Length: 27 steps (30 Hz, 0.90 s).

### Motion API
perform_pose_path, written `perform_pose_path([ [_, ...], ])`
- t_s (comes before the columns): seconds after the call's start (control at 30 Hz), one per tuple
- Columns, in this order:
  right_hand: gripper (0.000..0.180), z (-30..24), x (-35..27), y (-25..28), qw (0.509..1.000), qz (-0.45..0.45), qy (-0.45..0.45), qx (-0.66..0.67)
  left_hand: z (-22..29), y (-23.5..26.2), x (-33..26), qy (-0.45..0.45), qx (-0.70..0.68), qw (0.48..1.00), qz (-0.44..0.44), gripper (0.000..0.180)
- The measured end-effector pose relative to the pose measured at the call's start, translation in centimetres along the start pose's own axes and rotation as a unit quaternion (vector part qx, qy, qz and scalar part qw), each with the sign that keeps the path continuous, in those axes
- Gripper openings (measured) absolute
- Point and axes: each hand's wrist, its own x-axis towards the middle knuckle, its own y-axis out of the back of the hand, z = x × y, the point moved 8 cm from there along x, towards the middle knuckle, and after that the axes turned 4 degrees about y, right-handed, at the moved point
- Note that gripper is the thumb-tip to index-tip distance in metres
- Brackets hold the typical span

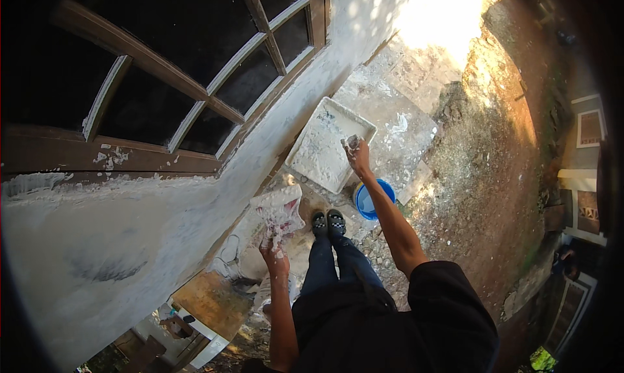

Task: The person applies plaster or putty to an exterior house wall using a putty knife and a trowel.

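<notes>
My left hand (275, 257), smeared with white plaster, is closed on a broad, flat board (286, 202) coated in white, with reddish patches showing through; it looks like a plasterer's hawk. The board is held out beside the wall, left of my feet. My right hand (356, 156) is closed over the right side of a shallow, square tray (305, 131) streaked with white and grey plaster. Whitish-grey matter covers its fingers, and I cannot make out what they hold. Just below that wrist stands a blue-rimmed bucket (389, 189), partly covered by my right forearm.
A plastered wall (130, 210) with a brown-framed, paned window (201, 93) runs along the left. Splashed paving slabs (409, 132) lie under and beside the tray. Rubble-strewn ground (468, 223) spreads to the right. A cable (227, 253) lies near the wall's foot.
</notes>
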Motion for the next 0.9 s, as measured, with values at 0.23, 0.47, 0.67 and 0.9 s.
perform_pose_path([
  [0.23, 0.073, 2.3, -0.4, -7.0, 0.935, -0.353, -0.003, -0.032, 0.0, -5.5, 1.9, 0.037, -0.005, 0.995, -0.093, 0.045],
  [0.47, 0.026, -2.9, 2.3, -3.0, 0.994, -0.099, 0.038, 0.027, -1.7, -3.6, 5.9, 0.044, 0.013, 0.996, -0.075, 0.042],
  [0.67, 0.045, -4.0, 2.9, -4.2, 0.99, -0.094, 0.101, 0.002, -2.1, -4.7, 7.9, 0.066, -0.003, 0.99, -0.123, 0.042],
  [0.9, 0.079, 2.3, 0.1, -9.6, 0.947, -0.318, -0.01, -0.034, -2.9, -6.4, 6.2, 0.083, -0.008, 0.995, -0.048, 0.032],
])
